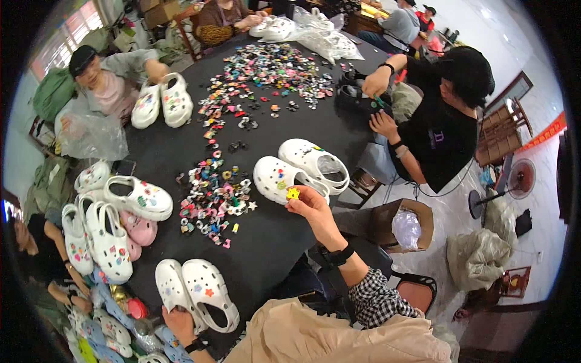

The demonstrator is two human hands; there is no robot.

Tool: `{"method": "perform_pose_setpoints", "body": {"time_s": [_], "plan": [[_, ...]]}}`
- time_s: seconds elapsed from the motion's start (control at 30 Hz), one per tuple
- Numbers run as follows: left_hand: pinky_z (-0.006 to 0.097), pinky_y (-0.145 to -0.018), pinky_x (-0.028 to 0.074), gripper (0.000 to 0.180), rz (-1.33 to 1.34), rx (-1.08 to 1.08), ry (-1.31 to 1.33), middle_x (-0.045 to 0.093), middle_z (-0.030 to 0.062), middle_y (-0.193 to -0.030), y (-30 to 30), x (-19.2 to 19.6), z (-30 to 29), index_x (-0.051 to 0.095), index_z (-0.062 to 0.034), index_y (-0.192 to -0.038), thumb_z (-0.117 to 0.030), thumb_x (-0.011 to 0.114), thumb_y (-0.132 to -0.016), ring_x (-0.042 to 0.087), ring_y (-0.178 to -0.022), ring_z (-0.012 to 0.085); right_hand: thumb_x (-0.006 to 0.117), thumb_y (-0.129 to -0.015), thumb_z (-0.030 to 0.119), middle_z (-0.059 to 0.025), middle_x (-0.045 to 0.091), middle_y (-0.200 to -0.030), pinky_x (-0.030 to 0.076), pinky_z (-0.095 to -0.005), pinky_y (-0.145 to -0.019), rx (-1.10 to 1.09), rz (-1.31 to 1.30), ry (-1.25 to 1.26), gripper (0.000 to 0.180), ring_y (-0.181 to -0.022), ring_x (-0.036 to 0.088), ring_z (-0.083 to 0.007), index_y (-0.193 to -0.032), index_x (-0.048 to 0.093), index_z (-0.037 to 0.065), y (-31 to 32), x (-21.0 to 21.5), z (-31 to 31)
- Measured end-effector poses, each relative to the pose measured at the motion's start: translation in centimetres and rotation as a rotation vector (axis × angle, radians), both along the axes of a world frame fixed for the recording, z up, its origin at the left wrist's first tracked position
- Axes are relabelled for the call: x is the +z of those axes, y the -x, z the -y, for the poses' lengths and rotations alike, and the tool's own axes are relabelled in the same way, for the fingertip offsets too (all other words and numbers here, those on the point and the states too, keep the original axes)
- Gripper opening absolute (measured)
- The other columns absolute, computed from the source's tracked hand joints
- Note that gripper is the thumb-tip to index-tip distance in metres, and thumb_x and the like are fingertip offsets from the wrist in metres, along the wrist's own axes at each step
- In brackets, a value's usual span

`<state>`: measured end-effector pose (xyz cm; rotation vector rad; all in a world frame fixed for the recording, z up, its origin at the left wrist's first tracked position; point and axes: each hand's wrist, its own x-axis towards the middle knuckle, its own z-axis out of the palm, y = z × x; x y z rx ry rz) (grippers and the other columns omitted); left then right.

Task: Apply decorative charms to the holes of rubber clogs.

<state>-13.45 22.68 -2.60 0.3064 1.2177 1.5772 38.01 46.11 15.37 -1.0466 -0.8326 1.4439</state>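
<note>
The right hand [318, 215] has its fingers [302, 209] clamped on a knobbly yellow charm [293, 193], face up, long axis unclear, by a smooth white clog [265, 176] pointing toward the counter's [260, 242] left edge, while the left hand [180, 325], its grip impossible to tell, touches a holed clog [169, 281].

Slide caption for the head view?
Right hand pinches a yellow charm near white clogs on a black table; left hand touches another white pair.

- The held charm [293, 193] was yellow.
- 2 clogs [273, 179] beside it were white.
- The sleeve [381, 297] was black-and-white checked.
- The tabletop [266, 239] was black.
- Loose charms [266, 69] were multicoloured.
</note>
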Motion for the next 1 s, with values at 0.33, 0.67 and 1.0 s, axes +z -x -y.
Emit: {"method": "perform_pose_setpoints", "body": {"time_s": [0.33, 0.67, 1.0], "plan": [[0.036, -0.098, 0.037, 0.049, -0.395, -0.331, 0.1, 0.05, 0.018, -0.124, 2.0, 4.0, -0.2, 0.043, 0.0015, -0.132, -0.018, 0.058, -0.089, 0.047, -0.11, 0.0297, 0.062, -0.088, 0.01, -0.0011, 0.059, -0.098, 0.043, -0.0207, -0.077, -0.418, 0.003, -0.021, 0.029, -0.085, 0.053, -0.0066, -0.114, 0.053, 0.002, -12.1, -2.0, -3.9], [0.037, -0.095, 0.04, 0.056, -0.011, -0.497, 0.284, 0.051, 0.014, -0.125, -2.2, 7.4, -4.0, 0.042, -0.0048, -0.135, -0.019, 0.062, -0.084, 0.049, -0.109, 0.0268, 0.061, -0.089, 0.016, -0.0007, 0.056, -0.091, 0.045, -0.0222, -0.074, -0.314, -0.132, 0.075, 0.03, -0.082, 0.054, -0.0074, -0.114, 0.05, 0.003, -16.7, -2.7, -11.6], [0.037, -0.097, 0.039, 0.077, -1.117, -0.443, 1.053, 0.044, 0.0203, -0.131, -3.2, 5.7, -1.4, 0.038, -0.0115, -0.141, -0.009, 0.071, -0.071, 0.048, -0.114, 0.0283, 0.062, -0.086, 0.008, -0.0014, 0.056, -0.09, 0.046, -0.0217, -0.071, -0.3, -0.036, -0.185, 0.023, -0.077, 0.054, -0.0069, -0.106, 0.052, 0.002, -17.8, 0.9, -25.8]]}}
